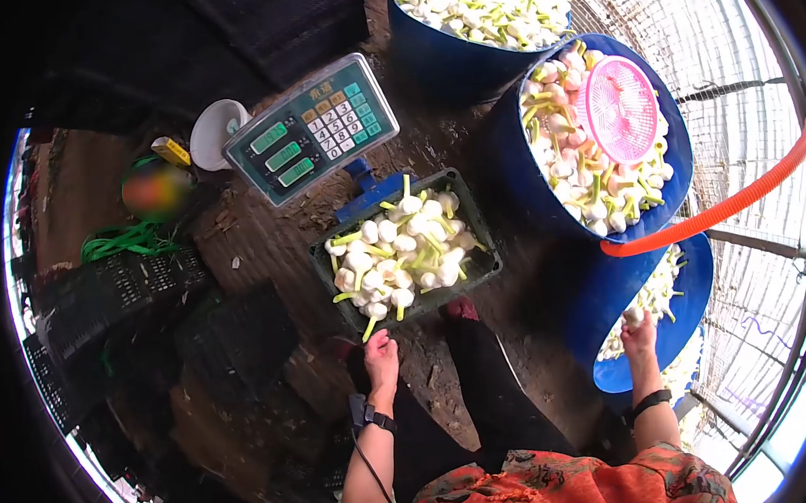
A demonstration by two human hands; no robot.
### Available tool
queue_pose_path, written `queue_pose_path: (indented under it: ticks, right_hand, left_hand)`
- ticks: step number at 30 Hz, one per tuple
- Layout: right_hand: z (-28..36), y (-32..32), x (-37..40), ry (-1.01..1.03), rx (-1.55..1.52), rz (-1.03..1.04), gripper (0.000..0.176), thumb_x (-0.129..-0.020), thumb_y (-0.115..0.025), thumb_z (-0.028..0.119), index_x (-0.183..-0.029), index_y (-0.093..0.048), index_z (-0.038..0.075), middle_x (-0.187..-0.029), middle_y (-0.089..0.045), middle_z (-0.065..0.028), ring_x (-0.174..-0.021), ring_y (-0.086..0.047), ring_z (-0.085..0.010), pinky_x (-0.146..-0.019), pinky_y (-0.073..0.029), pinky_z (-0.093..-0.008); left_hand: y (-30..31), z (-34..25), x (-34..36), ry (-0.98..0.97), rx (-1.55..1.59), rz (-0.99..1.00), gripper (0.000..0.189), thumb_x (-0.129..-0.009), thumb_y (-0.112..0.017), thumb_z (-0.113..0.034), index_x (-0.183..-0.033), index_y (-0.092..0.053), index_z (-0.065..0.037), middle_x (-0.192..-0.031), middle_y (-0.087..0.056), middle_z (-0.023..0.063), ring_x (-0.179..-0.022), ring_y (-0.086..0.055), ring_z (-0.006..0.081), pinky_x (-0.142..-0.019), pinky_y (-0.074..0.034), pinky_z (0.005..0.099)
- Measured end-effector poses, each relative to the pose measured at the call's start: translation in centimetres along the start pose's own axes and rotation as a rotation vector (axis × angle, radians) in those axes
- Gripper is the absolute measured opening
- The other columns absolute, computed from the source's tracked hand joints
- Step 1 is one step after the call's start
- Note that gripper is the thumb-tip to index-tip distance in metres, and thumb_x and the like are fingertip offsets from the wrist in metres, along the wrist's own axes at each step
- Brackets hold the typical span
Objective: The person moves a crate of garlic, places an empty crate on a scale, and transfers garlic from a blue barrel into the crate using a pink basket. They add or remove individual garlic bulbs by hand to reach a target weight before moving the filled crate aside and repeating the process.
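- The right hand reaches into the nearest blue tub at near right, its grip closed around a white bulb at the top of the fingers
- That tub holds more white bulbs with green stems, partly hidden under an orange hose that curves across it
- The left hand lies at the near rim of the black crate, its grip loose and wide with nothing in it, fingertips just beside a green stem that sticks out over the rim
- The crate is heaped with bulbs and stands in the middle of the floor
- A weighing scale with a keypad sits just beyond the crate, to the far left
- A second blue tub at far right carries bulbs and a pink basket
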State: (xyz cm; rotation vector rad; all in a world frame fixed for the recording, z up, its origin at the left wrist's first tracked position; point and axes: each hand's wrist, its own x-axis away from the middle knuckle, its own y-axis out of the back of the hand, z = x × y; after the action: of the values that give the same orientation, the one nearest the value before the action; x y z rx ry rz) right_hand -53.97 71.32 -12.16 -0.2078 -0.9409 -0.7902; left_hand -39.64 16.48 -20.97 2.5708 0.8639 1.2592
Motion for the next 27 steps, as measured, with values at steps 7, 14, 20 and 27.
queue_pose_path:
  ticks: [7,14,20,27]
  right_hand:
    - [2.3,5.5,-3.0,0.244,-0.041,-0.332,0.030,-0.086,-0.055,0.033,-0.107,-0.053,0.012,-0.089,-0.059,-0.0057,-0.073,-0.059,-0.0219,-0.055,-0.045,-0.0328]
    - [-5.6,-8.6,4.4,0.170,0.836,-0.159,0.036,-0.082,-0.067,0.039,-0.096,-0.052,0.010,-0.067,-0.053,-0.0026,-0.047,-0.052,-0.0143,-0.037,-0.041,-0.0289]
    - [-17.0,-31.1,-5.3,0.833,1.162,0.286,0.041,-0.087,-0.061,0.032,-0.113,-0.058,0.000,-0.103,-0.064,-0.0162,-0.096,-0.059,-0.0223,-0.086,-0.045,-0.0328]
    - [-21.0,-38.2,-11.6,0.758,1.201,0.342,0.021,-0.082,-0.063,0.019,-0.094,-0.064,0.002,-0.071,-0.062,-0.0028,-0.061,-0.054,-0.0116,-0.057,-0.044,-0.0298]
  left_hand:
    - [4.1,-0.3,-7.2,-0.132,-0.397,-0.201,0.042,-0.076,-0.066,-0.013,-0.116,-0.054,-0.008,-0.107,-0.051,0.0121,-0.095,-0.055,0.0266,-0.084,-0.045,0.0394]
    - [6.7,0.7,-14.5,-0.041,-0.342,-0.167,0.056,-0.086,-0.061,-0.027,-0.132,-0.040,-0.003,-0.133,-0.039,0.0169,-0.120,-0.043,0.0277,-0.100,-0.036,0.0373]
    - [3.6,5.0,-19.1,0.203,0.284,0.141,0.075,-0.091,-0.046,-0.052,-0.138,-0.030,0.004,-0.145,-0.030,0.0194,-0.135,-0.027,0.0268,-0.109,-0.024,0.0353]
    - [0.2,3.7,-19.7,0.252,0.164,-0.270,0.065,-0.088,-0.055,-0.041,-0.131,-0.040,0.006,-0.135,-0.041,0.0254,-0.126,-0.039,0.0356,-0.104,-0.032,0.0385]
